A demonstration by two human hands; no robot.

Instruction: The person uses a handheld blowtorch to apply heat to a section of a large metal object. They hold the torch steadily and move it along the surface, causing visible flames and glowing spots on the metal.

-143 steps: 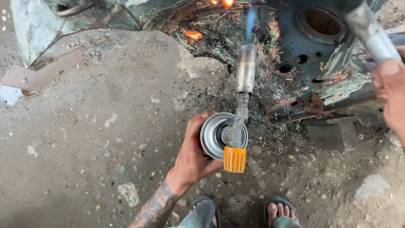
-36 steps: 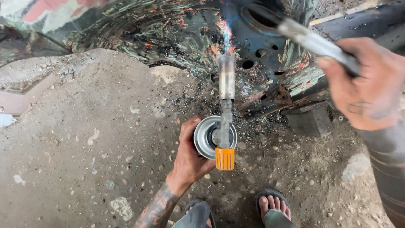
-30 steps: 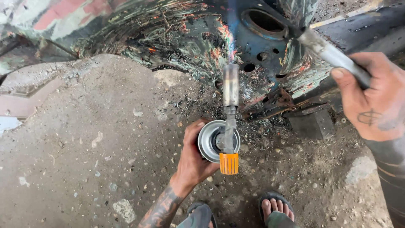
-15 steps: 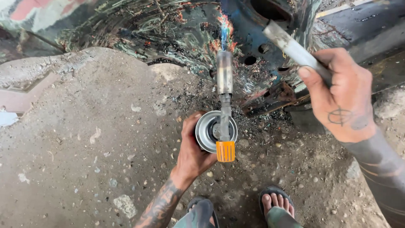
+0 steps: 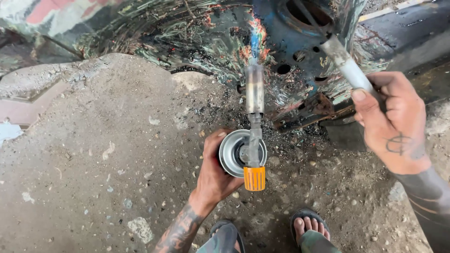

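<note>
Right hand (image 5: 398,126) drew back, clamped on scraper (image 5: 344,63); left hand (image 5: 215,171) grips torch (image 5: 251,140).

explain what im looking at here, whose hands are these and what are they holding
This is one picture from a camera worn on a person's head, looking down, so both hands are that person's own and their sandalled feet show at the bottom. There is no machine here, just two bare hands at work.

The left hand grips a small gas canister with a blowtorch head on top; its orange knob faces the camera and its metal nozzle points at a burnt, paint-streaked metal body panel, with a thin blue flame at the tip.

The right hand holds a scraping tool by its pale handle; the tool's far end lies against the panel near a round hole.

Below is a rough concrete floor, with dark flakes and grit lying close to the panel.
</note>
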